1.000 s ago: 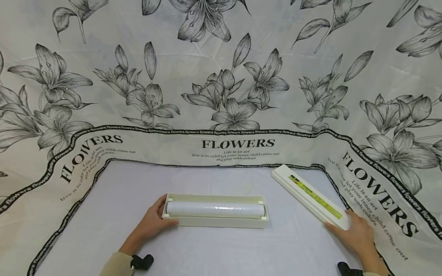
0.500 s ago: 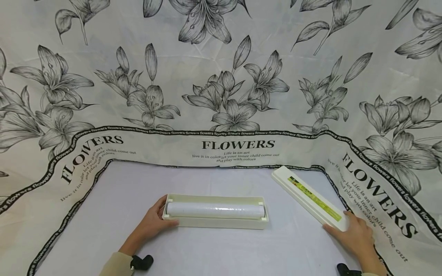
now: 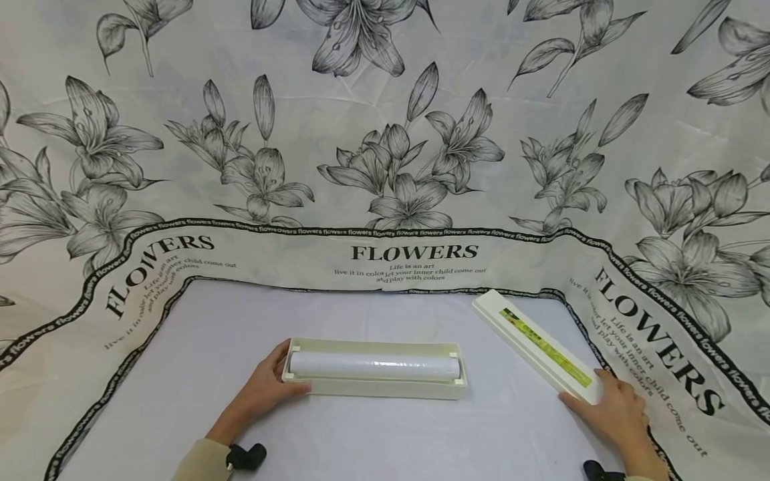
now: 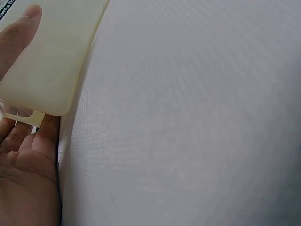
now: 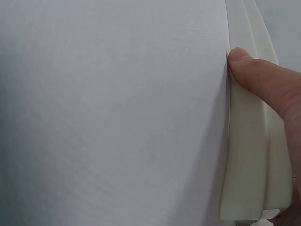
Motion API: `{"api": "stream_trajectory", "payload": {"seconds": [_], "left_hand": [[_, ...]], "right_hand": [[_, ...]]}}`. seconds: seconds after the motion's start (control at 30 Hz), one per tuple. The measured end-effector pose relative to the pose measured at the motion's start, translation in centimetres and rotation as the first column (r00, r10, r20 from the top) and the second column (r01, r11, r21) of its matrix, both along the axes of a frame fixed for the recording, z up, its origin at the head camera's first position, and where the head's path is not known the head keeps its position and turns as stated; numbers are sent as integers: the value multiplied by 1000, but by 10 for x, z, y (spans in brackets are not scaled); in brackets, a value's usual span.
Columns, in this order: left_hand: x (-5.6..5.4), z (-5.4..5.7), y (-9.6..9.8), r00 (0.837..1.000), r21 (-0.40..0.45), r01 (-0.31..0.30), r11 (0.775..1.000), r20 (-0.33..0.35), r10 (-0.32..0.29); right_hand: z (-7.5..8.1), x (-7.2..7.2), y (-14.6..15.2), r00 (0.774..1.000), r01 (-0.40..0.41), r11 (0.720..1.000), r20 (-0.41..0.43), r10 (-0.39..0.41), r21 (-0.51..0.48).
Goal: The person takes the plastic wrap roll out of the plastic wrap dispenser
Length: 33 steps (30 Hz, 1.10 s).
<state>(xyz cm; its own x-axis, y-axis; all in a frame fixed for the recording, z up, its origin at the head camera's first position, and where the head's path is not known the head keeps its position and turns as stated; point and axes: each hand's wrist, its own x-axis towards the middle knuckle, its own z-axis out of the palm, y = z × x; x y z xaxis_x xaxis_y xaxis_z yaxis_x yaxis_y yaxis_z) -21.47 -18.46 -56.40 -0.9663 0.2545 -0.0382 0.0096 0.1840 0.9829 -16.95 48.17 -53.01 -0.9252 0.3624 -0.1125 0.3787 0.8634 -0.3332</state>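
Open cream dispenser box (image 3: 385, 389) is set lengthwise on the white tablecloth (image 3: 361, 441), near the middle; glossy white plastic-wrap roll (image 3: 373, 365) is seated inside, along its length. Box's left end is gripped by the left hand (image 3: 265, 387): thumb is laid on the near outer wall, fingers are tucked round the end. Cream lid (image 3: 525, 353), marked with a yellow-green label (image 3: 545, 347), is placed slantwise to the right of the box, well apart from it; its far end is met by the flowered cloth's printed border (image 3: 415, 260). Lid's near end is clasped by the right hand (image 3: 615, 409), thumb pressed to the side edge, fingers mostly hidden. Whether that end is lifted cannot be told. Black wrist device (image 3: 246, 457) is worn below a beige sleeve (image 3: 201, 461) on the left arm
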Motion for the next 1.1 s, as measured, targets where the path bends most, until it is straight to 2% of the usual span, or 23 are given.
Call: {"api": "stream_trajectory", "payload": {"seconds": [0.4,0.6,0.73,0.83,0.97,1.1], "left_hand": [[0,0,-1,1000,4,6,1000,1,-6],[0,0,0,1000,0,4,1000,7,-4],[0,1,0,1000,-4,4,1000,11,-4],[0,2,0,1000,-11,5,1000,11,-5],[0,2,0,1000,-5,5,1000,14,-5],[1,2,0,1000,2,5,1000,11,-5]], "right_hand": [[15,-2,-14,1000,-26,1000,-11,26,8],[16,-5,-19,984,-115,988,-126,127,99],[16,-6,-24,972,-140,983,-173,160,121],[17,-7,-31,955,-165,976,-224,194,141],[22,-11,-41,918,-211,961,-301,258,180],[29,-15,-52,884,-265,944,-340,320,197]]}}
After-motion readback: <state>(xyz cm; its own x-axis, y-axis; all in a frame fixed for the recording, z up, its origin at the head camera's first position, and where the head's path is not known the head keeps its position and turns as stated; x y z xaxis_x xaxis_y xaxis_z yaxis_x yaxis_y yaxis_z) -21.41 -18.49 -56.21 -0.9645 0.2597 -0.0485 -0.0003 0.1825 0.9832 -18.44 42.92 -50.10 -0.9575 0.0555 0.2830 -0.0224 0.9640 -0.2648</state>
